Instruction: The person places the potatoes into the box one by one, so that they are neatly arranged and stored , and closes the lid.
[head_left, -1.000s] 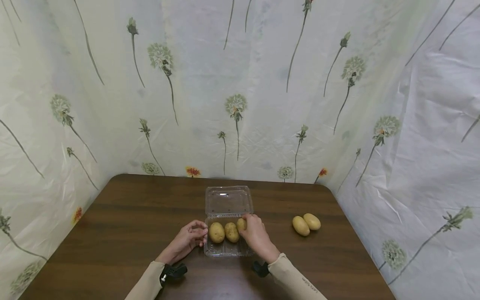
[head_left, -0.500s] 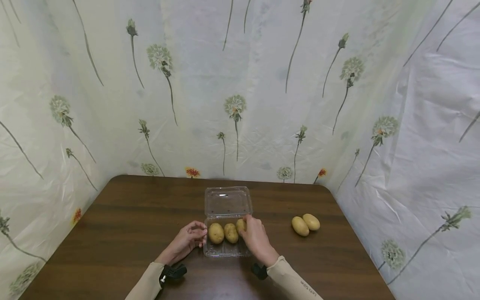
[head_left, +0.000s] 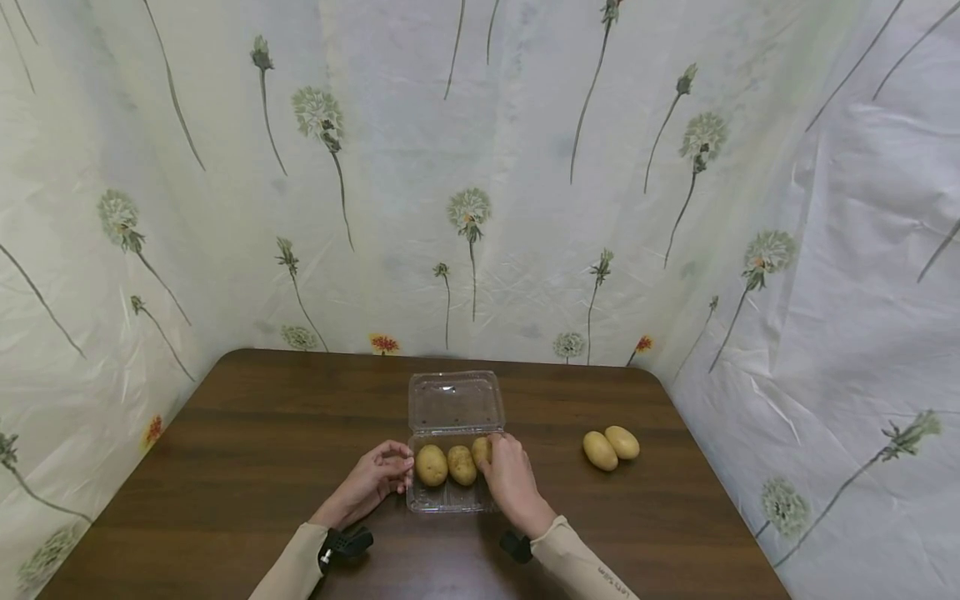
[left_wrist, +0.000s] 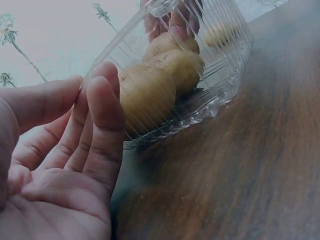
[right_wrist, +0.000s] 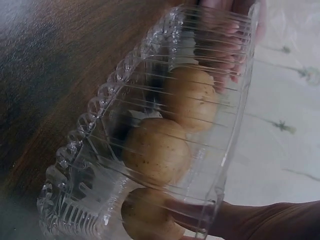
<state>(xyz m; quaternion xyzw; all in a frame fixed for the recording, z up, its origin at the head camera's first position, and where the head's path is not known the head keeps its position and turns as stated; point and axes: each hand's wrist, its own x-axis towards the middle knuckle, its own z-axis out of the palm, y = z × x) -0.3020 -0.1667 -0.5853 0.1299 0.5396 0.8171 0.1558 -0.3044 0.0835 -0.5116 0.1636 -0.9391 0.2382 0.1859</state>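
Observation:
A clear plastic clamshell container (head_left: 450, 502) lies with its lid (head_left: 456, 402) folded back on the brown table. Three potatoes sit in a row in its base: a left one (head_left: 431, 466), a middle one (head_left: 462, 465) and a right one (head_left: 481, 451). My left hand (head_left: 372, 481) pinches the container's left rim between thumb and fingers, as the left wrist view shows close up. Reaching into the right end, my right hand (head_left: 515, 483) grips the right potato, partly covering it. Through the ribbed wall in the right wrist view, the thumb presses on that potato (right_wrist: 150, 215).
Two more potatoes, a nearer one (head_left: 600, 451) and a farther one (head_left: 622, 442), lie side by side on the table (head_left: 262, 433) to the right of the container. Behind the table hangs a pale curtain (head_left: 405, 167) with dandelion prints.

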